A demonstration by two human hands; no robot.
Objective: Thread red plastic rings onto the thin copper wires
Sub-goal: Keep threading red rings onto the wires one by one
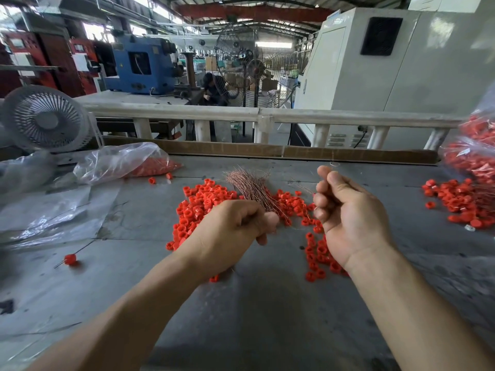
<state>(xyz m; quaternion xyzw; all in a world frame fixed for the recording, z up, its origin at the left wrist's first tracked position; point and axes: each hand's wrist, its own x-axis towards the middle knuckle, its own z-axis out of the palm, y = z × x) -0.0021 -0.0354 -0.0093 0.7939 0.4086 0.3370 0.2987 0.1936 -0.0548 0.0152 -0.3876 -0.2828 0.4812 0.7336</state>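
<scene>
Wires in my hands, red rings below

My left hand [235,223] grips the copper wires [249,186] (a whole bunch); my right hand [345,210] fingers pinch one thin wire [302,186] over the red rings [203,202] on the tabletop [267,303].

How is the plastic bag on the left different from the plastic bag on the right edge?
The left bag lies flat, mostly slack, with few red rings inside; the right bag bulges, packed with rings. The left bag shows whole; the right bag is cut off by the frame. Both are clear plastic.
</scene>
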